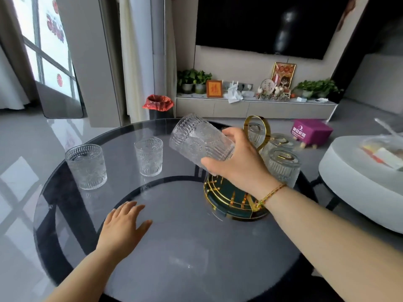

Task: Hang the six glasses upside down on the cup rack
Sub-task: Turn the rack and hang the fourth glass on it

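My right hand (pixel 239 162) grips a clear embossed glass (pixel 196 141), tilted on its side in the air with its mouth pointing up and left, just left of the cup rack. The gold wire cup rack (pixel 220 192) with a dark green base stands at the table's right side. Three glasses hang upside down on it: one at the back (pixel 256 131), one in the middle (pixel 280 142) and one nearest (pixel 283 168). Two more glasses stand upright on the table, one at the left (pixel 86 166) and one at the centre (pixel 148 156). My left hand (pixel 124 227) lies flat on the tabletop, fingers spread.
The round glass table (pixel 174 247) has a dark rim. A white round seat (pixel 357 192) with packets on it stands close at the right. Beyond are a red-lined bin (pixel 158 106), a purple box (pixel 310 130) on the floor and a low TV cabinet (pixel 250 106).
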A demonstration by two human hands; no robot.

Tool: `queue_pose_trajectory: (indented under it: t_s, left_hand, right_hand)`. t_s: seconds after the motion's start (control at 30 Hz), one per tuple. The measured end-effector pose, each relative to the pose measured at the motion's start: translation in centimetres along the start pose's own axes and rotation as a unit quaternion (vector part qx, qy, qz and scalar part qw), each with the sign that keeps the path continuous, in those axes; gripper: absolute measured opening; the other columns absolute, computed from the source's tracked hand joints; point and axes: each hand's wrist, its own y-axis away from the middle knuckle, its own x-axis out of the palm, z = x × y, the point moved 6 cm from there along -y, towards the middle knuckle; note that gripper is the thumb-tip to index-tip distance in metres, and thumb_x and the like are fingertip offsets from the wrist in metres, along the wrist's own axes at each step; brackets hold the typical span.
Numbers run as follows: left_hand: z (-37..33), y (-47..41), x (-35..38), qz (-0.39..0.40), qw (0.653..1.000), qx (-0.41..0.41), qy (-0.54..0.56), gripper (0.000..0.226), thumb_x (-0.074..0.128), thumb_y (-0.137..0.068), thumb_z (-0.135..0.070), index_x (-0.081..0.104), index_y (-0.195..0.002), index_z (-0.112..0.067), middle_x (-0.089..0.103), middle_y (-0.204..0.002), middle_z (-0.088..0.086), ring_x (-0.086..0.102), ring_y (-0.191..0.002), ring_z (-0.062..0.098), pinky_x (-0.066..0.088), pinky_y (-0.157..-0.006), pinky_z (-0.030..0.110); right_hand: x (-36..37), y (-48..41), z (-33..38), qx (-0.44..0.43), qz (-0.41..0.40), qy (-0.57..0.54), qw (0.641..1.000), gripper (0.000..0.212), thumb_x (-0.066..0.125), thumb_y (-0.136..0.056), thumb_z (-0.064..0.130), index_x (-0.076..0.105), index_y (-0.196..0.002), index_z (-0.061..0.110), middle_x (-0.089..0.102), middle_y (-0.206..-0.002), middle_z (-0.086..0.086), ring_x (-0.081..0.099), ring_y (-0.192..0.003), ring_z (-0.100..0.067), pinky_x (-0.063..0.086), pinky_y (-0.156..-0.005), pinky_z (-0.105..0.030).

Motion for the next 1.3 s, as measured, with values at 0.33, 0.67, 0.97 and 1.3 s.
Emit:
queue_pose_trajectory:
  t_s: [0.33,0.67,0.97,1.3]
  left_hand:
    - [-12.4,-2.3,0.5,0.02,0.98,0.187,0.069,0.055,0.041,-0.091,-0.039,0.016,-0.139,-0.027,0.015,-0.154,-0.001,0.012,-0.141,0.016,0.007,-0.116,0.034]
    - [-14.1,-3.3,4.1,0.101,0.97,0.22,0.015,0.053,0.03,-0.093,-0.044,0.01,-0.14,-0.031,0.003,-0.156,-0.004,-0.003,-0.142,0.015,-0.004,-0.116,0.035]
    - [-12.9,-3.4,5.5,0.081,0.964,0.249,0.051,0.053,0.029,-0.093,-0.043,0.003,-0.139,-0.036,-0.003,-0.154,-0.009,-0.005,-0.142,0.012,-0.012,-0.111,0.028]
    - [-12.7,-3.5,5.8,0.057,0.962,0.26,0.06,0.052,0.025,-0.093,-0.046,-0.001,-0.137,-0.041,-0.019,-0.138,-0.021,-0.001,-0.142,0.01,-0.015,-0.105,0.024]
  right_hand:
    - [-11.2,-5.2,3.7,-0.03,-0.016,0.142,0.989,0.066,0.073,-0.061,0.037,0.039,-0.115,0.018,0.039,-0.108,0.005,0.04,-0.096,-0.013,0.036,-0.069,-0.019]
    - [-8.8,-11.3,3.8,-0.03,0.099,0.298,0.949,0.077,0.074,-0.062,0.035,0.033,-0.122,0.012,0.039,-0.104,-0.002,0.04,-0.09,-0.017,0.033,-0.063,-0.026]
    - [-4.1,-13.6,0.2,-0.001,0.175,0.333,0.926,0.078,0.075,-0.062,0.034,0.032,-0.122,0.01,0.039,-0.098,-0.001,0.042,-0.081,-0.016,0.029,-0.05,-0.021]
    - [-0.3,-13.8,-3.0,-0.004,0.251,0.357,0.9,0.075,0.075,-0.061,0.035,0.032,-0.118,0.011,0.044,-0.101,-0.003,0.044,-0.087,-0.018,0.037,-0.067,-0.03]
